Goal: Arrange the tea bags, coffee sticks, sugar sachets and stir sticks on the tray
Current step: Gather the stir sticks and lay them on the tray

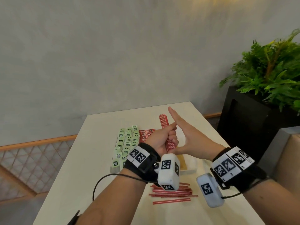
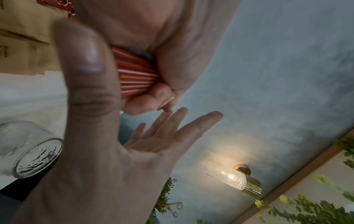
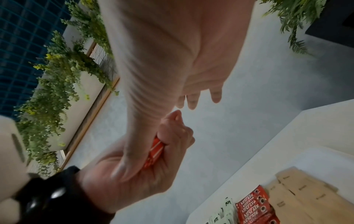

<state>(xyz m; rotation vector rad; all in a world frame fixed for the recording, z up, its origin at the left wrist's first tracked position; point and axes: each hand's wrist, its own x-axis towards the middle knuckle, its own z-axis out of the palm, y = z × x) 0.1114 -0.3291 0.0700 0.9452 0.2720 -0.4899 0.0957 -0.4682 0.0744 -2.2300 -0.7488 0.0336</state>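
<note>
My left hand [image 1: 164, 138] grips a bundle of red-and-white stir sticks [image 1: 164, 122] upright above the white tray [image 1: 193, 166]. My right hand [image 1: 186, 137] is open and flat beside the bundle, fingers straight, thumb under the left fist. The left wrist view shows the stir sticks [image 2: 134, 72] fanned inside the fist. On the tray lie rows of green tea bags [image 1: 125, 143], red coffee sticks [image 1: 146, 134] and brown sugar sachets [image 1: 183, 161]. Several loose stir sticks [image 1: 172, 192] lie on the table near me.
The white table [image 1: 81, 184] ends at a grey wall. A black planter [image 1: 243, 119] with ferns stands to the right. A clear glass jar [image 2: 32, 151] lies near the tray. A wooden lattice rail [image 1: 32, 156] runs on the left.
</note>
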